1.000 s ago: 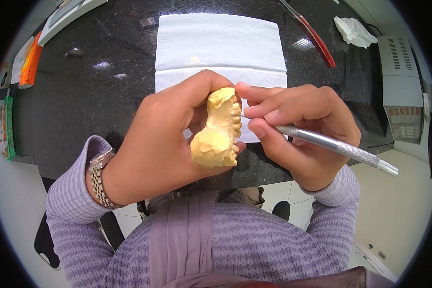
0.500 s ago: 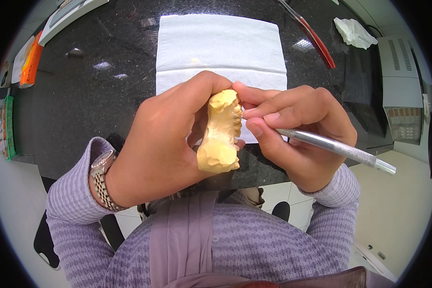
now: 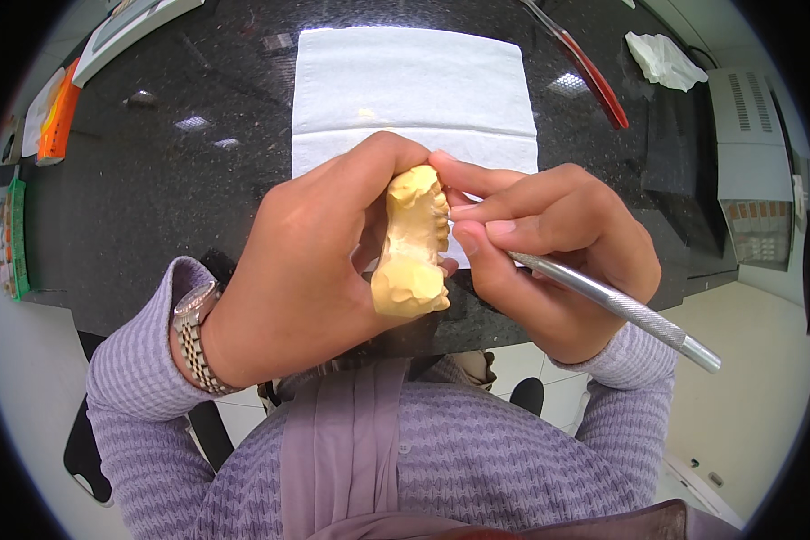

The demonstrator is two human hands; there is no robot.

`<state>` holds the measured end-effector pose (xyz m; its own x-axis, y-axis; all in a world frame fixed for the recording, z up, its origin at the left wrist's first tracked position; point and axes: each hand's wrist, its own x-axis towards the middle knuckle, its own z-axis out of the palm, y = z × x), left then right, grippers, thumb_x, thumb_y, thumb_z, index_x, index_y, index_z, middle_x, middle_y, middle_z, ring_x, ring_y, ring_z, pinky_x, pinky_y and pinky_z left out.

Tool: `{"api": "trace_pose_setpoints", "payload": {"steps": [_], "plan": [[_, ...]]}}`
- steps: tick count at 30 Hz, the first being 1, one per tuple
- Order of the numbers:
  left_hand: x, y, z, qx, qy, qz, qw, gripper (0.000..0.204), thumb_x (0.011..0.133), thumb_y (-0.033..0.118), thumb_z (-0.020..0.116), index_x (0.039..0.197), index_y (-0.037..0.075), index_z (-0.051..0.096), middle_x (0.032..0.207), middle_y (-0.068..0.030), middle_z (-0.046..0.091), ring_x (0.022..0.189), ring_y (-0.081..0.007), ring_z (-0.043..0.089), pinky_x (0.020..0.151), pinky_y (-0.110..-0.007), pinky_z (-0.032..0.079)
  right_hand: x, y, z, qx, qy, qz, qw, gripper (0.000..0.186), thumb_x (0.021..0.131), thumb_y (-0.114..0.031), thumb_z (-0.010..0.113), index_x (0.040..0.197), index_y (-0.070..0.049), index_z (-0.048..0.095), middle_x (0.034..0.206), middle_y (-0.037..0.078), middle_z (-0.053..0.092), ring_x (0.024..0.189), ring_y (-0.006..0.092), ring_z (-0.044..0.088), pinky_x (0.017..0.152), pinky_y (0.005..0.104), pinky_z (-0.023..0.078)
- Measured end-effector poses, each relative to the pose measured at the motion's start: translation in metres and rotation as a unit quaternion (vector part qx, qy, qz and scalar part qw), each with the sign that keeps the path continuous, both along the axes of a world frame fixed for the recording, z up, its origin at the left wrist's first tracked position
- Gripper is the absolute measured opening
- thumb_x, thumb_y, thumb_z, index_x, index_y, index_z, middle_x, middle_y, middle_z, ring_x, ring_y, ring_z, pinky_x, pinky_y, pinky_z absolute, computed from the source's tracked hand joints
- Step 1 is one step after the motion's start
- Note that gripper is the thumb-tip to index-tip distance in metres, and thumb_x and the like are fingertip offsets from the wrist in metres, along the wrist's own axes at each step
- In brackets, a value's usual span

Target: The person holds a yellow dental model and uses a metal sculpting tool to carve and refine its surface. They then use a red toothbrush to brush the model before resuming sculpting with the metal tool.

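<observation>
A yellow plaster dental model (image 3: 411, 243) is held up on edge over the near side of the table, its row of teeth facing right. My left hand (image 3: 301, 256) is closed around its left side, thumb or finger at the top edge. My right hand (image 3: 558, 247) pinches a silver knurled metal handle (image 3: 616, 306) like a pen; the handle slants down to the right. Its working tip is hidden behind my fingers, close to the teeth. The right index fingertip reaches the upper end of the model.
A white paper towel (image 3: 414, 76) lies on the dark speckled tabletop (image 3: 180, 180) beyond my hands. A red-handled tool (image 3: 598, 85) and a crumpled tissue (image 3: 664, 61) lie at the far right. An orange box (image 3: 58, 112) and a green basket (image 3: 16, 238) stand at the left.
The handle's free end has swung down and slightly left, so it slants more steeply. My right hand has shifted slightly left, and the model has tilted a little.
</observation>
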<state>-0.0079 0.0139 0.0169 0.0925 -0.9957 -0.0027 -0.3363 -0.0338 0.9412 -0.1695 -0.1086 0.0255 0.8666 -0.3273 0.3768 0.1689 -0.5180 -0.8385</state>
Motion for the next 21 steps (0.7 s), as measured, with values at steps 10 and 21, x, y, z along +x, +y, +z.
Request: {"api": "trace_pose_setpoints", "payload": {"steps": [10, 21], "plan": [[-0.0004, 0.0001, 0.0015, 0.019, 0.034, 0.001, 0.999, 0.057, 0.072, 0.002, 0.073, 0.119, -0.003, 0.042, 0.105, -0.0064, 0.054, 0.097, -0.0102, 0.055, 0.083, -0.025, 0.047, 0.0033, -0.0036, -0.0009, 0.016, -0.013, 0.003, 1.0, 0.024, 0.076, 0.016, 0.061, 0.088, 0.0, 0.047, 0.085, 0.015, 0.059, 0.095, 0.0346, 0.064, 0.092, 0.0487, 0.049], [-0.0007, -0.0004, -0.0022, 0.003, 0.066, -0.003, 0.998, 0.057, 0.071, 0.0, 0.072, 0.119, -0.003, 0.043, 0.105, -0.006, 0.054, 0.096, -0.0099, 0.055, 0.083, -0.024, 0.047, 0.0007, -0.0062, 0.0023, -0.002, 0.005, 0.012, 1.0, 0.021, 0.075, 0.014, 0.062, 0.085, 0.001, 0.049, 0.085, 0.016, 0.06, 0.095, 0.0335, 0.064, 0.091, 0.05, 0.05]]}}
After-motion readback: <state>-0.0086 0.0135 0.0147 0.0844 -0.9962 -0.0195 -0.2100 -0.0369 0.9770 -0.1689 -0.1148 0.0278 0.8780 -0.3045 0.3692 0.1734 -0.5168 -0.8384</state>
